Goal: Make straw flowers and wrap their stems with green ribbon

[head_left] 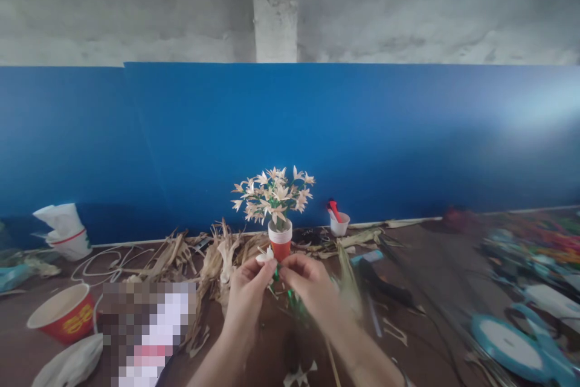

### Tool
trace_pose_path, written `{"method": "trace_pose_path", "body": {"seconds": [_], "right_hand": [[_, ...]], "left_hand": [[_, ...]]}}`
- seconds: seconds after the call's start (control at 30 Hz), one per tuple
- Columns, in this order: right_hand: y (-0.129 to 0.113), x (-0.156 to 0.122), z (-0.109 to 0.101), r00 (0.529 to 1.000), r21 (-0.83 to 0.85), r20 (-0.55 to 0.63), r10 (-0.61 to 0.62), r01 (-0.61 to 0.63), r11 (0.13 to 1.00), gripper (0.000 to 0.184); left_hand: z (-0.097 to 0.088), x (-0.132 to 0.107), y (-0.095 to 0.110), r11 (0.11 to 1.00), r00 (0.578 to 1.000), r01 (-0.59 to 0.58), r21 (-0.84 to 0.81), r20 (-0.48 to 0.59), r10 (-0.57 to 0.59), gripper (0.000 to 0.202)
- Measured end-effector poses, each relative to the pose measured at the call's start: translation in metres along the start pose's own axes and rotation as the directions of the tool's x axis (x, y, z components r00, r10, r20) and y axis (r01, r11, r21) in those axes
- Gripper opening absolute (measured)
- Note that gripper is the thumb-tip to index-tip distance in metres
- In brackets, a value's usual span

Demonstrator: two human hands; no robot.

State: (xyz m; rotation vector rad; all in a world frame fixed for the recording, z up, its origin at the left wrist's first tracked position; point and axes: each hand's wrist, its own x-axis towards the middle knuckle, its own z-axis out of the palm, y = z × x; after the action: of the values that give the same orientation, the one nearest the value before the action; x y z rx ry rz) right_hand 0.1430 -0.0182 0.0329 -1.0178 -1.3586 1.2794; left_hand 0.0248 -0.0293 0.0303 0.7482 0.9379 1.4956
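My left hand and my right hand meet above the brown table, fingers pinched together on a small cream husk flower with a green stem. Just beyond my fingertips stands an orange and white cup that holds a bunch of pale husk flowers. Green stem pieces lie under my right hand.
Dry corn husks lie piled along the blue wall. A red paper cup lies at the left and stacked white cups behind it. A small white cup with a red tool, a black glue gun and blue ribbon rolls are at the right.
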Motion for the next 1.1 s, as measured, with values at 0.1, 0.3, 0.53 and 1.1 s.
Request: {"method": "trace_pose_path", "body": {"seconds": [0.1,0.3,0.53,1.1], "right_hand": [[-0.001,0.002,-0.004,0.982,0.211,0.108,0.152,-0.172,0.962,0.020],[0.010,0.010,-0.012,0.852,0.495,0.416,0.318,-0.505,0.707,0.019],[0.019,0.015,-0.013,0.859,0.591,0.402,0.317,-0.508,0.626,0.013],[-0.001,-0.005,-0.004,0.917,-0.412,-0.044,-0.397,0.346,0.843,0.013]], "left_hand": [[-0.001,0.003,0.000,0.997,0.998,-0.042,0.068,0.042,0.039,0.028],[-0.001,0.002,0.002,0.983,0.996,-0.048,0.177,0.076,0.035,0.029],[0.001,0.000,0.006,0.973,0.994,-0.103,0.208,0.064,0.091,0.030],[0.000,0.002,0.001,0.998,0.995,0.066,-0.005,0.076,-0.066,0.030]]}}
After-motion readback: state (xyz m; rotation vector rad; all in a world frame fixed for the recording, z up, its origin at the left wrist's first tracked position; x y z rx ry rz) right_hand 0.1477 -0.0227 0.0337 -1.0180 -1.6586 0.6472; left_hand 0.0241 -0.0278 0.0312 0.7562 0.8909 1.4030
